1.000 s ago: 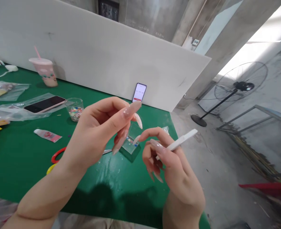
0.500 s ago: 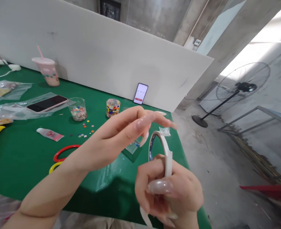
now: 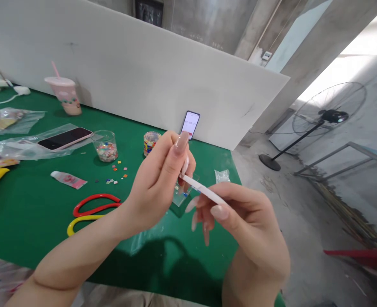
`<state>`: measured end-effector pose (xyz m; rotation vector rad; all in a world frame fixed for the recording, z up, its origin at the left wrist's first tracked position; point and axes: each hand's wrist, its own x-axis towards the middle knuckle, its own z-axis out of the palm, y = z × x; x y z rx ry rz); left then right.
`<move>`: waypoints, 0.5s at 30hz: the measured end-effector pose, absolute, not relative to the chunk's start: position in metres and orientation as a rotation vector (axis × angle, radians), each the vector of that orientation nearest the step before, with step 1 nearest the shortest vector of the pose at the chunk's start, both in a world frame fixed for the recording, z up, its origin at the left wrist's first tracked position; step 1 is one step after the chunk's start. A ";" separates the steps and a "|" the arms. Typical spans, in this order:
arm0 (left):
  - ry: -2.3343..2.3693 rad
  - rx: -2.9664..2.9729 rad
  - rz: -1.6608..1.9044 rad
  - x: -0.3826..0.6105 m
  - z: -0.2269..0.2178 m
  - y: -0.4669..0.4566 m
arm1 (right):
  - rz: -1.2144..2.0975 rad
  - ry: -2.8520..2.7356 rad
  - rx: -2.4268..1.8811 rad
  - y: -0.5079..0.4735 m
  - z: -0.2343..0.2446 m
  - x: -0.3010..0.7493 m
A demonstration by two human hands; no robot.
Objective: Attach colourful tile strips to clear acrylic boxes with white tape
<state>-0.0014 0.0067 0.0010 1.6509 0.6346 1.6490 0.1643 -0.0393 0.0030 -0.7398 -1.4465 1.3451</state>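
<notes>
White tape [image 3: 207, 192], showing as a narrow strip, is stretching between the two hands above the green desk [image 3: 24, 230]. The right hand [image 3: 218, 209] is holding its lower end, thumb pressing on top, other fingers hanging loosely below. The tape's upper end is meeting the curled fingers of the left hand [image 3: 183, 170]; whether they are pinching it is too hidden to tell. Behind the tape, a clear box [image 3: 179, 200] is lying partly covered by the left fingers. The left hand is also blocking part of a mosaic cup [image 3: 149, 144], while the left forearm is crossing over red-and-yellow scissors [image 3: 94, 196]. Loose tiles [image 3: 114, 182] are lying near a clear cup [image 3: 106, 151], and a tube [image 3: 69, 180] is resting farther left. Beyond the right hand, a plastic packet [image 3: 222, 176] is sitting near the desk's edge.
</notes>
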 end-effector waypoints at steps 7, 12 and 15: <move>0.867 1.705 2.012 -0.006 0.004 -0.005 | 1.004 -1.380 -0.989 -0.055 0.005 0.158; 0.798 1.408 1.839 -0.014 0.014 -0.013 | 0.887 -1.359 -1.056 -0.059 0.002 0.160; 0.649 1.286 1.598 -0.017 0.019 -0.011 | 0.745 -1.391 -1.076 -0.061 0.003 0.161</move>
